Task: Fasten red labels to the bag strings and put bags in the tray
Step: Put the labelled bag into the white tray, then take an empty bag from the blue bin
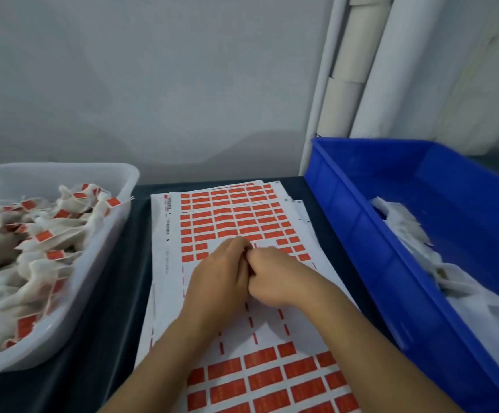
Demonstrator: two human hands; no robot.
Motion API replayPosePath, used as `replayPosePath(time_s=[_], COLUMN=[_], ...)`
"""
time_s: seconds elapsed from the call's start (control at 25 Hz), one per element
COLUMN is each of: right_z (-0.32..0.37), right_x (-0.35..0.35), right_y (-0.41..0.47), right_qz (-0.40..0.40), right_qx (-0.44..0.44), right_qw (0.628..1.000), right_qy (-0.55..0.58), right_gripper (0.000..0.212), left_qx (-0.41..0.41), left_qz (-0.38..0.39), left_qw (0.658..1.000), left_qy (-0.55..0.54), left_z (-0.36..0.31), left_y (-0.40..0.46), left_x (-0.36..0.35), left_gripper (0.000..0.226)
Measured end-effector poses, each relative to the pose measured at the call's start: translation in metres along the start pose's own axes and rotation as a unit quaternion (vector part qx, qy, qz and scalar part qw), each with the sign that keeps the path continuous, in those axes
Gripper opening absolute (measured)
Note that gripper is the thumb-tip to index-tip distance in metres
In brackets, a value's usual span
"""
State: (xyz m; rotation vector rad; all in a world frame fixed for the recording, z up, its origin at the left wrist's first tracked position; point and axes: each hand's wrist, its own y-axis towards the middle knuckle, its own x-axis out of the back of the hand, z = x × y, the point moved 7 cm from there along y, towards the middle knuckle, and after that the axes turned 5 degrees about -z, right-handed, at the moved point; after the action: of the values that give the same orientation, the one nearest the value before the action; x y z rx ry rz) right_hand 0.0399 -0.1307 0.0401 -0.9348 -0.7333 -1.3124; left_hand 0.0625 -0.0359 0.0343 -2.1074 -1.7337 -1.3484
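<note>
Red labels (243, 223) lie in rows on white sheets (160, 248) stacked at the middle of the dark table (117, 278), and my two hands meet just above them. I see small print on each label and a barcode strip on the left margin of the sheets, but the writing is too blurred for me to read. My left hand (218, 278) and my right hand (275, 278) touch each other, fingers curled inward, fingertips together over a stripped part of the top sheet. Something very small seems pinched between them, but I cannot tell what it is. On my left, the translucent white tray (105, 248) holds many white bags (48, 231) that already carry red labels. On my right, the blue bin (361, 234) holds more white bags (406, 225) with no labels visible. Behind the table stands a pale grey wall (153, 84).
</note>
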Motion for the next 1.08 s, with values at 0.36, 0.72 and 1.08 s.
replayPosePath(time_s=[0.36,0.72,1.08], right_z=[-0.015,-0.123,-0.195], right_x=[0.041,0.187,0.160], right_y=[0.013,-0.018,-0.063], right_qz=[-0.078,-0.367,-0.103], right_qx=[0.011,-0.177,-0.331], right_qw=[0.997,0.911,0.931], right_qy=[0.009,-0.064,-0.117], right_gripper=[0.012,0.011,0.014], left_qx=[0.057,-0.005,-0.012], left_qz=[0.041,0.122,0.119], left_qw=[0.996,0.989,0.990], left_qy=[-0.059,0.079,0.079], left_z=[0.029,0.013,0.016], left_y=[-0.008,-0.013,-0.013], left_x=[-0.022,-0.035,-0.038], left_gripper=[0.033,0.056,0.044])
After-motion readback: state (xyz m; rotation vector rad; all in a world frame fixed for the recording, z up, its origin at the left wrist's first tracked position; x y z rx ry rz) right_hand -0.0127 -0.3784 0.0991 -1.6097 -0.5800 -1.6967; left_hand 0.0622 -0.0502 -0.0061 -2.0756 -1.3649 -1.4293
